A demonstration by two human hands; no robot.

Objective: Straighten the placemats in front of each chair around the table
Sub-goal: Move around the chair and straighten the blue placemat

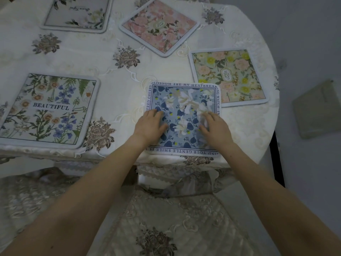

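Lying under both hands — left hand, right hand — blue placemat

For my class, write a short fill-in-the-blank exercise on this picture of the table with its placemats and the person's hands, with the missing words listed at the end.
1. Both hands, left and right, press flat on the ____ placemat.
2. The word printed on the placemat at left is ____.
3. The pink placemat lies turned like a ____, out of line with the others.
4. The number of placemats in view is ____.

Missing words: blue; BEAUTIFUL; diamond; five
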